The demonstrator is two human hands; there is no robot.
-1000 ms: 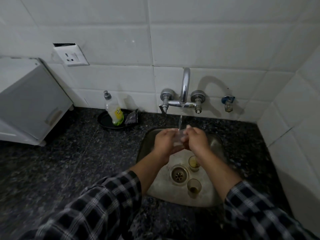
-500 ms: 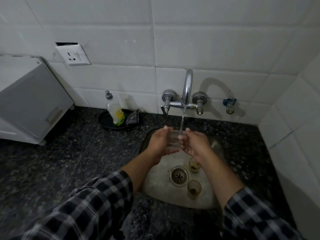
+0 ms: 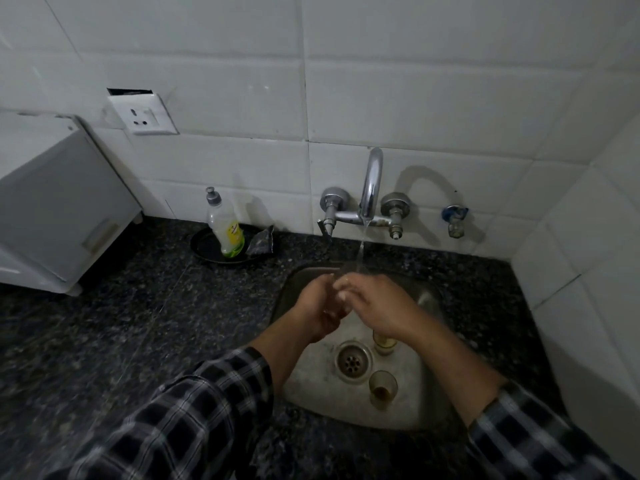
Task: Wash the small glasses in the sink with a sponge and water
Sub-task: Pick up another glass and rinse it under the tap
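Note:
Both hands meet under the running tap (image 3: pixel 371 188) over the steel sink (image 3: pixel 429 415). My left hand (image 3: pixel 317 308) grips a small clear glass (image 3: pixel 337 306), mostly hidden between the hands. My right hand (image 3: pixel 375 306) curls its fingers over the glass from the right. The water stream falls onto the fingers. Two more small glasses stand in the basin: one (image 3: pixel 383 345) partly under my right wrist, one (image 3: pixel 382 388) with brown dregs right of the drain (image 3: pixel 353 361). A dark sponge (image 3: pixel 261 242) lies in a black dish (image 3: pixel 204 247).
A dish-soap bottle (image 3: pixel 225 230) stands in the black dish left of the tap. A white appliance (image 3: pixel 52 206) sits on the dark granite counter (image 3: pixel 121 334) at far left. A wall socket (image 3: pixel 142 114) is above it. A tiled wall closes the right side.
The hands have dropped lower into the sink and closed together around the glass. The right hand's fingers have turned over it. Water keeps running.

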